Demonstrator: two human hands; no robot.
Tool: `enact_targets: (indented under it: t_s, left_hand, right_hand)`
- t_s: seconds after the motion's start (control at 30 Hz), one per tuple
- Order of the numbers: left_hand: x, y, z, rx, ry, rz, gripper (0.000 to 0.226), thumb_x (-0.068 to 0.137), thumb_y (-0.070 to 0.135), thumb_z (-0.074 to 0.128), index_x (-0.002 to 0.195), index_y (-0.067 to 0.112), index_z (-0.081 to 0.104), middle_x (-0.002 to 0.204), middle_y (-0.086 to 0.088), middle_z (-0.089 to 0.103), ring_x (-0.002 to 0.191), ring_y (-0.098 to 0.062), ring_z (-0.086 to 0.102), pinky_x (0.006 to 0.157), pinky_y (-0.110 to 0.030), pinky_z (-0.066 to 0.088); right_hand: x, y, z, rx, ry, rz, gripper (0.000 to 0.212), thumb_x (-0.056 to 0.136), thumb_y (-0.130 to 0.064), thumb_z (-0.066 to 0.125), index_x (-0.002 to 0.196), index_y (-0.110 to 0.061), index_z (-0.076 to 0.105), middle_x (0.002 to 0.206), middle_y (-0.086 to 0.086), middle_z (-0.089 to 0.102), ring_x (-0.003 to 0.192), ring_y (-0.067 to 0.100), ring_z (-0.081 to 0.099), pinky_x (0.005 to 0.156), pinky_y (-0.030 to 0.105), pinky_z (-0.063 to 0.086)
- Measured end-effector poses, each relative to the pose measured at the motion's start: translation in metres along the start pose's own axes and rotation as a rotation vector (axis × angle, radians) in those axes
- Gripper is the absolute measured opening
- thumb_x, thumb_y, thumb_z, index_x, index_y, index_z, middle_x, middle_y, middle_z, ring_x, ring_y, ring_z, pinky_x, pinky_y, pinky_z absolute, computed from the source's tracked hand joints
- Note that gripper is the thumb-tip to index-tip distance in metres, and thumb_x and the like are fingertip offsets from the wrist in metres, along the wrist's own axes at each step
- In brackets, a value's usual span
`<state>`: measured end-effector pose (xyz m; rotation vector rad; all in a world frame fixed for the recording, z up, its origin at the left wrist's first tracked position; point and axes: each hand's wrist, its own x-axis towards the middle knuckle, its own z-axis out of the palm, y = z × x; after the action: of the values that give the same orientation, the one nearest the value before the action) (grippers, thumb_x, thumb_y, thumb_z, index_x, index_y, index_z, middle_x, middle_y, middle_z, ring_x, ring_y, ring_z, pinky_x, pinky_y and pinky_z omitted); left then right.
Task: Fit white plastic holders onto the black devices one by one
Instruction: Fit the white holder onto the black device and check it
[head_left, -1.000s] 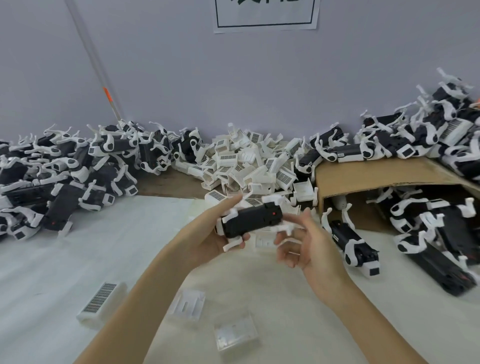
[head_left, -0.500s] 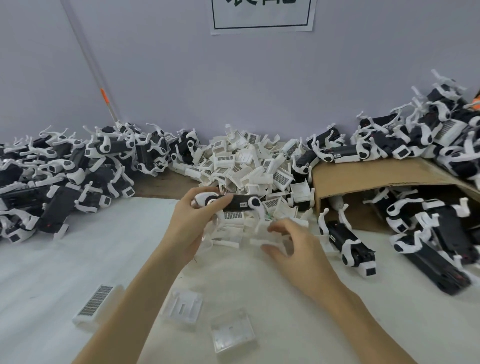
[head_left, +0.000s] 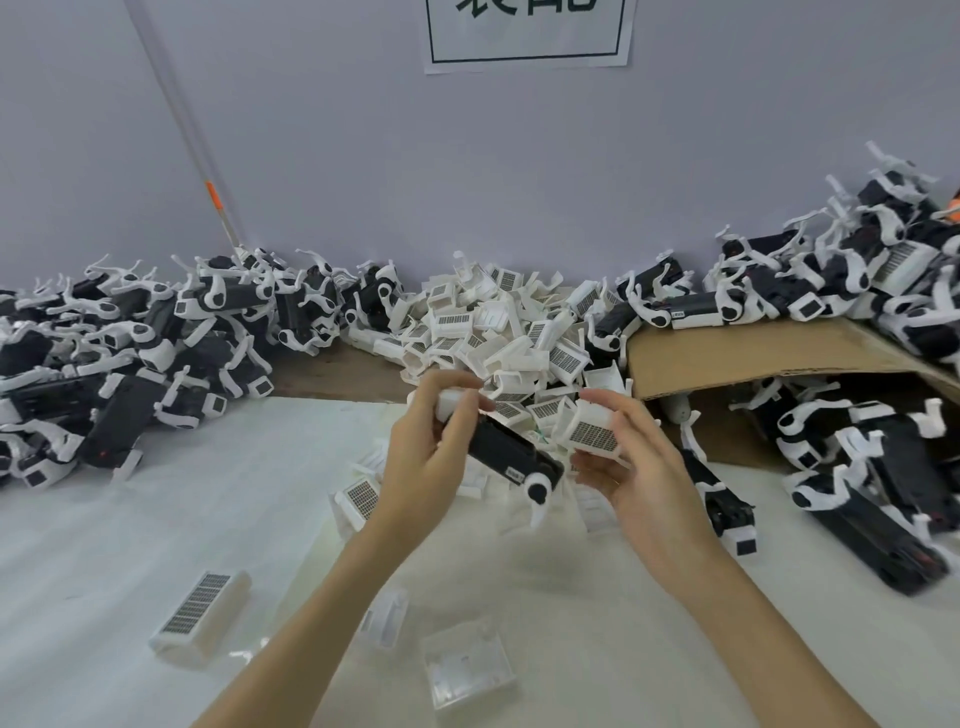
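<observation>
White table (head_left: 156, 519): left hand (head_left: 421, 457) grips black device (head_left: 511, 454), right hand (head_left: 639, 467) white holder (head_left: 592, 431)

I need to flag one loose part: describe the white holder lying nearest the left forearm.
Start at the white table, near its front left. There lies a lone white holder, left of the left forearm. Unlike the clear pieces nearby, it shows a long barcode label on top.

You can't read any words here: the paper sign (head_left: 527, 31) on the wall (head_left: 467, 171) is cut off, and the sticker codes are too small.
</observation>
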<state>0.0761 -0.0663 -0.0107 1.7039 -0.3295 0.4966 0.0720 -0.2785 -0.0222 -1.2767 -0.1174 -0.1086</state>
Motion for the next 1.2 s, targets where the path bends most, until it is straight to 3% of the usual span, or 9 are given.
enact_targets:
  t_s: [0.17,0.27,0.33,0.47,0.7,0.93,1.03,1.13,1.2]
  left_hand:
    - [-0.010,-0.004,0.015,0.082,-0.137,0.004,0.025,0.108,0.042,0.044,0.114,0.028,0.063,0.098,0.006,0.075,0.076,-0.010,0.061,0.069,-0.026,0.049]
    - [-0.011,-0.004,0.017,0.125,-0.151,0.016,0.035,0.112,0.048,0.031,0.113,0.033,0.063,0.097,0.005,0.073,0.081,-0.015,0.065,0.075,-0.027,0.049]
    - [-0.011,-0.004,0.017,0.149,-0.158,0.023,0.038,0.113,0.048,0.027,0.114,0.033,0.062,0.096,0.004,0.072,0.085,-0.020,0.065,0.078,-0.033,0.050]
    - [-0.011,-0.005,0.015,0.228,-0.206,0.045,0.043,0.111,0.055,0.021,0.117,0.033,0.057,0.086,-0.003,0.067,0.077,-0.016,0.059,0.073,-0.036,0.045]
    - [-0.008,-0.004,0.014,0.237,-0.154,0.022,0.050,0.105,0.063,0.023,0.111,0.026,0.056,0.060,0.017,0.054,0.059,-0.005,0.051,0.059,-0.018,0.035]
    - [-0.008,-0.007,0.015,0.254,-0.138,-0.016,0.037,0.110,0.057,0.024,0.111,0.035,0.054,0.071,0.016,0.056,0.074,-0.012,0.058,0.069,-0.032,0.041]
    - [-0.006,-0.005,0.011,0.289,-0.197,0.052,0.034,0.110,0.055,0.029,0.117,0.039,0.058,0.109,0.015,0.059,0.105,-0.010,0.060,0.086,-0.029,0.048]
    - [-0.002,-0.004,0.003,0.346,-0.407,0.157,0.030,0.102,0.051,0.061,0.130,0.041,0.056,0.133,0.010,0.045,0.125,-0.015,0.054,0.090,-0.024,0.052]
    - [-0.001,-0.007,0.001,0.346,-0.476,0.190,0.041,0.098,0.032,0.074,0.135,0.035,0.056,0.137,0.011,0.042,0.132,-0.017,0.050,0.088,-0.025,0.054]
  right_hand:
    - [0.003,0.002,0.002,0.191,0.036,0.082,0.047,0.092,-0.007,0.073,0.136,-0.014,0.056,0.112,0.020,0.077,0.104,0.034,0.076,0.098,0.045,0.059]
    - [0.003,0.002,0.001,0.231,0.091,0.082,0.064,0.076,-0.012,0.082,0.134,-0.008,0.055,0.113,0.031,0.072,0.109,0.038,0.074,0.094,0.047,0.061]
    - [0.003,0.000,0.000,0.261,0.113,0.087,0.059,0.082,-0.011,0.080,0.135,-0.003,0.055,0.118,0.032,0.069,0.111,0.041,0.071,0.087,0.047,0.063]
    - [0.003,0.000,-0.002,0.131,0.060,0.052,0.029,0.103,-0.012,0.061,0.132,-0.012,0.065,0.117,0.019,0.074,0.111,0.038,0.072,0.089,0.046,0.061]
    - [-0.016,0.018,0.019,-0.525,-0.231,-0.298,0.036,0.107,-0.013,0.058,0.136,-0.033,0.063,0.127,-0.024,0.070,0.125,0.001,0.063,0.101,0.016,0.049]
    - [-0.019,0.032,0.022,-0.881,-0.210,-0.457,0.073,0.091,-0.018,0.082,0.155,-0.031,0.049,0.148,-0.019,0.052,0.140,0.001,0.047,0.114,0.022,0.042]
    - [-0.019,0.034,0.023,-1.020,-0.086,-0.557,0.073,0.088,-0.012,0.083,0.152,-0.031,0.052,0.141,-0.010,0.048,0.131,0.014,0.052,0.106,0.030,0.052]
    - [-0.019,0.033,0.022,-1.087,0.043,-0.677,0.070,0.080,-0.006,0.087,0.143,-0.021,0.060,0.126,-0.003,0.048,0.117,0.016,0.051,0.099,0.013,0.046]
    - [-0.018,0.031,0.020,-1.017,0.091,-0.691,0.065,0.075,0.002,0.087,0.131,-0.017,0.061,0.121,-0.005,0.049,0.116,0.016,0.051,0.099,0.020,0.047]
